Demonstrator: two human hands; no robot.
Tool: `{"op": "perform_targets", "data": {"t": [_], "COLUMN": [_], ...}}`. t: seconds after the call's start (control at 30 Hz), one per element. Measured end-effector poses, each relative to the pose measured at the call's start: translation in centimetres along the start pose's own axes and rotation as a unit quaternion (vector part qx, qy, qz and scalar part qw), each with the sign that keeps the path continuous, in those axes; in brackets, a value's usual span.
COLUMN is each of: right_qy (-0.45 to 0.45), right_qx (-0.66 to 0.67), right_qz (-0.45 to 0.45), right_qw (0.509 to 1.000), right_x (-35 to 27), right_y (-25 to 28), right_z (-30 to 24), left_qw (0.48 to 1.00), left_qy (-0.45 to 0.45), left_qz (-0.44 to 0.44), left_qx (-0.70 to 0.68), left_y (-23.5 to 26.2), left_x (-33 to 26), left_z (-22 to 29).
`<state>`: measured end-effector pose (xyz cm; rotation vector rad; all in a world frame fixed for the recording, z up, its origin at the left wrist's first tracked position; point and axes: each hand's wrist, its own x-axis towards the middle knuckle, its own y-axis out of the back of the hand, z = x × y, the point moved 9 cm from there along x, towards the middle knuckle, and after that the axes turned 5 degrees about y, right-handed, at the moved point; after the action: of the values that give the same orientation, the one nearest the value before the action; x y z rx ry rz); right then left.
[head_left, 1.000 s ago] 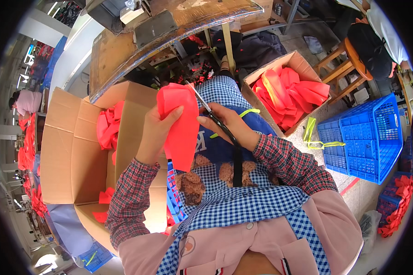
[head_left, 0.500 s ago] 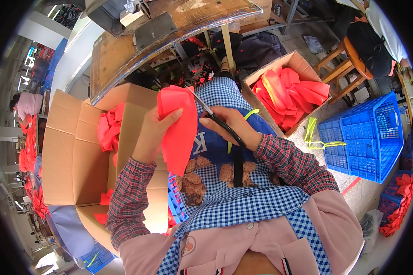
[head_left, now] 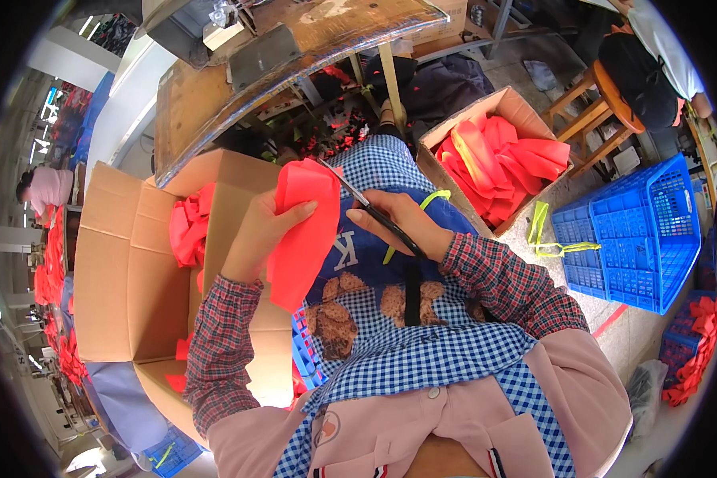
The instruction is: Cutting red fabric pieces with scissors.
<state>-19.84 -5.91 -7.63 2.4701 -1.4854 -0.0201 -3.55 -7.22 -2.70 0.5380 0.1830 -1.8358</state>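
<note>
My left hand (head_left: 261,229) grips a piece of red fabric (head_left: 304,231) and holds it upright over my lap, thumb across its front. In my right hand (head_left: 398,223) is a pair of thin dark scissors (head_left: 366,205); their tips touch the fabric's upper right edge. Both hands are above my blue checked apron (head_left: 390,350), between two cardboard boxes.
An open cardboard box (head_left: 127,271) on my left holds more red fabric. Another box (head_left: 494,155) of red pieces stands on my right, beside a blue plastic crate (head_left: 637,231). A wooden worktable (head_left: 295,48) lies ahead. Another person (head_left: 44,187) works far left.
The red fabric has turned in my left hand and now hangs narrower. My right hand with the scissors has stayed at its upper right edge.
</note>
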Motion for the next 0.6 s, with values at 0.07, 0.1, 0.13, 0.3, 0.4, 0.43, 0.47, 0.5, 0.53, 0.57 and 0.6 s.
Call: {"op": "perform_targets", "data": {"t": [0.07,0.1,0.13,0.3,0.4,0.43,0.47,0.5,0.53,0.57,0.6], "right_qy": [-0.008,0.004,0.004,-0.033,-0.108,-0.109,-0.172,-0.23,-0.21,-0.196,-0.191], "right_qx": [0.003,0.012,0.012,0.036,0.116,0.116,0.211,0.302,0.295,0.302,0.305], "right_qz": [0.007,0.021,0.021,0.03,0.047,0.048,0.053,0.057,0.086,0.103,0.092], "right_qw": [1.0,1.0,1.0,0.998,0.986,0.986,0.961,0.923,0.928,0.927,0.929], "right_x": [-0.1,-0.1,-0.2,-1.0,-1.5,-1.7,-2.2,-2.6,-2.3,-2.0,-1.9], "right_y": [0.0,0.0,-0.1,-1.0,-1.0,-0.5,-0.1,0.3,1.4,2.2,2.1], "right_z": [0.3,0.3,0.5,1.5,2.7,2.7,3.9,4.8,4.9,4.9,4.9], "left_qw": [1.0,1.0,0.999,0.998,0.997,0.998,0.997,0.999,0.994,0.994,0.986], "left_qy": [0.003,0.011,0.016,0.015,0.006,0.002,0.0,-0.01,-0.011,-0.014,-0.075], "left_qz": [-0.005,-0.01,-0.015,-0.034,-0.014,0.009,0.016,0.036,0.066,0.058,0.051], "left_qx": [0.006,0.021,0.031,0.045,0.071,0.065,0.077,-0.006,-0.09,-0.087,-0.138], "left_y": [0.1,0.1,0.1,0.3,1.7,2.5,3.0,3.9,4.8,4.6,4.4], "left_x": [0.0,0.1,0.2,0.9,1.4,1.6,1.7,1.9,2.0,2.4,3.2], "left_z": [0.0,-0.1,-0.2,-1.1,-1.2,-1.1,-0.9,-0.5,-0.4,-0.3,1.1]}}
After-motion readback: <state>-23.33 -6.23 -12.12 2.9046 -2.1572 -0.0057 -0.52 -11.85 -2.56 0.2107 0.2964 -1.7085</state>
